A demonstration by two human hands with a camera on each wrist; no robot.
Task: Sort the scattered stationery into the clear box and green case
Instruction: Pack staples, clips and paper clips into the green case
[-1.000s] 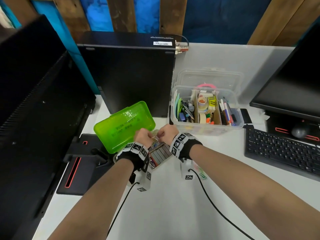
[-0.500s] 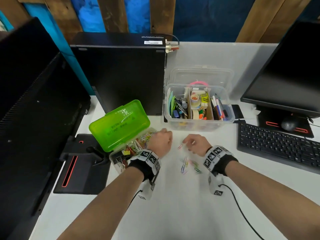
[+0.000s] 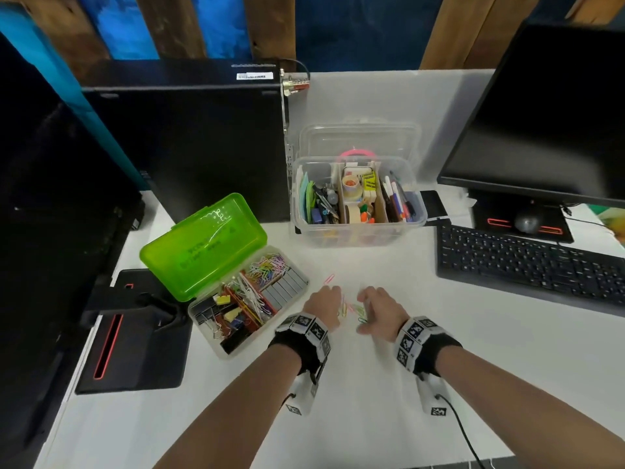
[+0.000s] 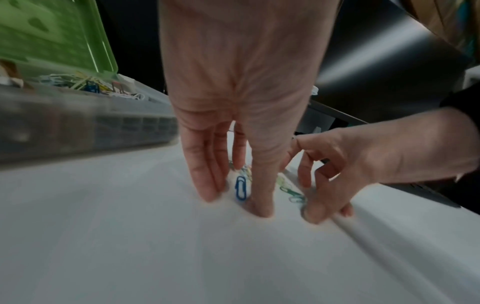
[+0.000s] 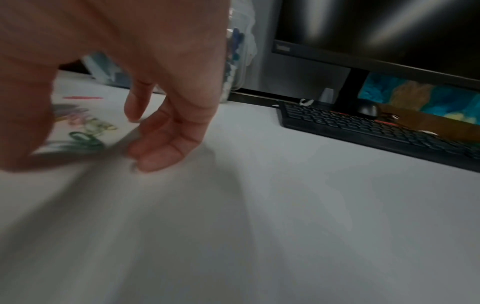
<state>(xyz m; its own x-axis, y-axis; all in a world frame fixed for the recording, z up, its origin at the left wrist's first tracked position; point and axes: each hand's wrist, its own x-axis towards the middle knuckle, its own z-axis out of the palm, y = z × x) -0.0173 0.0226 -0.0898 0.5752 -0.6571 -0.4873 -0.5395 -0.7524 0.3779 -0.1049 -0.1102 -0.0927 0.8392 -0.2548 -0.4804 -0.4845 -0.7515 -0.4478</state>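
Both hands (image 3: 323, 308) (image 3: 378, 309) fingertips-down — flanking paper clips (image 3: 351, 311)

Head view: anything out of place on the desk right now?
Yes. Loose coloured paper clips lie on the white desk between the left hand and right hand, outside the open green case. One pink clip lies apart, further back.

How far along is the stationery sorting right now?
Mostly done: the clear box and open green case are both filled. In hand: left hand and right hand flank loose paper clips on the table. Left: those, plus one pink clip.
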